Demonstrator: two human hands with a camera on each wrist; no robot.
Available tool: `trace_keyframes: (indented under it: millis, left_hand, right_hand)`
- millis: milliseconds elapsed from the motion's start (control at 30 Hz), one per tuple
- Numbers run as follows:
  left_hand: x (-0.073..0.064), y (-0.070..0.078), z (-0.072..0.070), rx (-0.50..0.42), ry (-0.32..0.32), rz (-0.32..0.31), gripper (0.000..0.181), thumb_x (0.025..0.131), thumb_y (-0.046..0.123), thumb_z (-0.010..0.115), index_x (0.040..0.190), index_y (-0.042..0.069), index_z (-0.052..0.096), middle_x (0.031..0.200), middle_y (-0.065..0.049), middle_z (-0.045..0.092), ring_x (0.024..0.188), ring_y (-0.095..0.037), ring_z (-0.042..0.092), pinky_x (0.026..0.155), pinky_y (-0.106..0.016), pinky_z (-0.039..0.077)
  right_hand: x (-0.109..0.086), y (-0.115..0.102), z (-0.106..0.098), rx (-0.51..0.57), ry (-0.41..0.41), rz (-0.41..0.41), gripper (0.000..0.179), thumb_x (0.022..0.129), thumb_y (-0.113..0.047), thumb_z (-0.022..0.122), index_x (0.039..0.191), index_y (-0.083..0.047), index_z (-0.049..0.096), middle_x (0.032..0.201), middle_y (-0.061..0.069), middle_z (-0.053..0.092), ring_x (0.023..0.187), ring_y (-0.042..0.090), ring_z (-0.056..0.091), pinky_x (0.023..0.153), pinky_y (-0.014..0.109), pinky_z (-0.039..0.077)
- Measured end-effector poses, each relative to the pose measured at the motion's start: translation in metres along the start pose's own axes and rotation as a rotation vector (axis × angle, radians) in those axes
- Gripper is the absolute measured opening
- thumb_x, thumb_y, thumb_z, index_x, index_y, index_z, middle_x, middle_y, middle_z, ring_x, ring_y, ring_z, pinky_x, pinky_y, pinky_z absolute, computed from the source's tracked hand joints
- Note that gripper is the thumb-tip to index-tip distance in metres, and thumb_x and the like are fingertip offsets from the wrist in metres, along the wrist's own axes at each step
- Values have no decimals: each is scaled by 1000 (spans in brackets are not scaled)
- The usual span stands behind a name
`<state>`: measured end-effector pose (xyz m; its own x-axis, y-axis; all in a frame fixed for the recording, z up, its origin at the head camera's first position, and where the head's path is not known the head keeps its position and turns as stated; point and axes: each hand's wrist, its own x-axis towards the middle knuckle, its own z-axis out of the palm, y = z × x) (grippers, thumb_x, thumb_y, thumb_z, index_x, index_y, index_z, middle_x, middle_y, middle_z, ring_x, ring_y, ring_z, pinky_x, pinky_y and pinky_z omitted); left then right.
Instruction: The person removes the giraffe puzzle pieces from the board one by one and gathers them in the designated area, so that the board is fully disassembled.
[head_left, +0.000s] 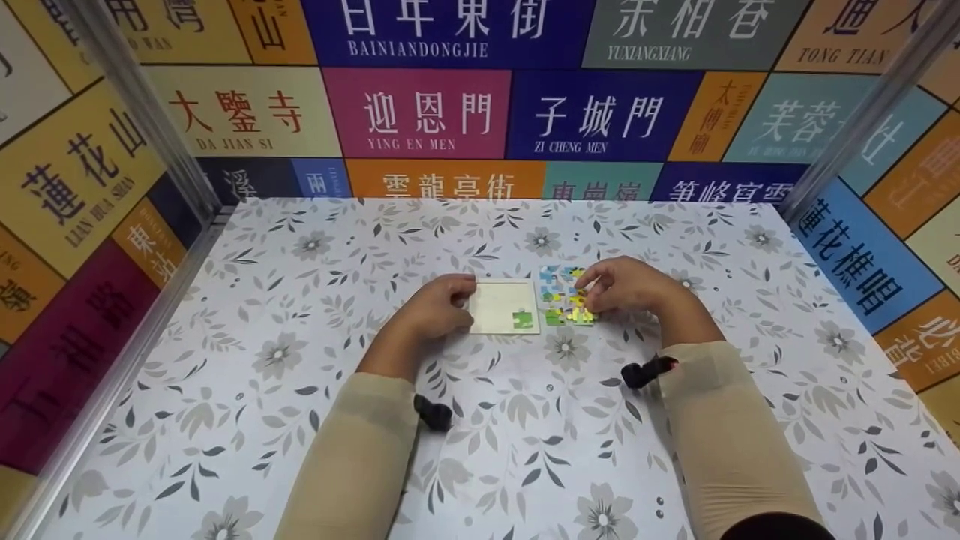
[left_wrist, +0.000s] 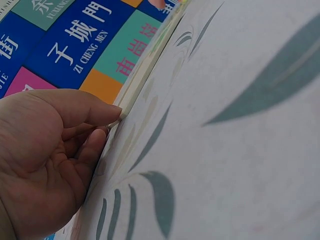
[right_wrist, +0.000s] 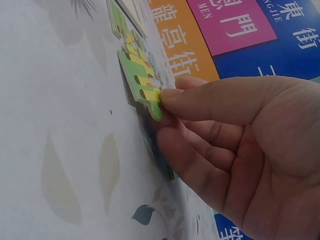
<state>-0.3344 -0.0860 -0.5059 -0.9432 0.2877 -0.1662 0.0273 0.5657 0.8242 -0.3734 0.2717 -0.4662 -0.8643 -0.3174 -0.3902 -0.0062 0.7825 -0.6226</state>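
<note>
A square, cream puzzle tray (head_left: 495, 300) lies flat in the middle of the table, one green puzzle piece (head_left: 523, 319) in its near right corner. My left hand (head_left: 439, 306) grips the tray's left side; in the left wrist view the thumb (left_wrist: 107, 114) and a finger pinch its corner. Just right of the tray lies a group of colourful puzzle pieces (head_left: 553, 289) in blue, yellow and green. Over its right side, my right hand (head_left: 622, 286) pinches a green and yellow puzzle piece (right_wrist: 137, 75), tilted up from the table. Its fingers hide part of the group.
A white cloth with grey leaves and flowers covers the table (head_left: 480, 450). Behind it stands a wall of coloured panels (head_left: 427, 112) with place names. Metal posts (head_left: 161, 127) rise at the back corners. Small black devices (head_left: 433, 412) sit at both sleeve cuffs.
</note>
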Motion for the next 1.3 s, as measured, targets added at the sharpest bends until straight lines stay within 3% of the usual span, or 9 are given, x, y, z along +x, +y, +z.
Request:
trace_keyframes:
  millis: [333,633,833,1100,1300]
  left_hand:
    - [-1,2,-3,30,7,20,64,85,2,72,149,6,63,166,2,49,145,-19,50,124,-37,40]
    - [0,1,-3,41,4,28,68,84,2,73,150,6,61,165,0,50,142,-21,51,125,-38,39]
    - [-2,1,-2,22,3,28,66,85,2,73,150,5,62,166,1,50,146,-21,49,127,-38,37]
    - [-1,1,0,3,12,22,64,83,1,74,147,4,64,164,1,51,141,-21,52,124,-36,40]
    - [0,1,0,2,10,21,66,83,2,74,147,5,64,161,-1,54,135,-21,53,121,-37,41]
  right_hand:
    - [0,-8,1,44,-15,-30,41,93,-8,77,133,-12,72,101,4,80,84,18,70,82,35,59]
    - [1,-37,12,46,-43,-88,43,95,-17,78,137,-12,71,111,6,77,87,20,66,78,38,58]
    - [1,-58,18,-11,-55,-126,48,95,-20,76,142,-14,68,116,6,75,89,19,68,83,43,60]
    - [11,-83,29,-33,-38,-162,48,93,-24,79,139,-16,71,117,2,76,100,20,68,82,32,57]
    - [19,-77,36,-8,-48,-142,45,93,-21,78,137,-17,72,117,2,76,96,19,67,78,33,57]
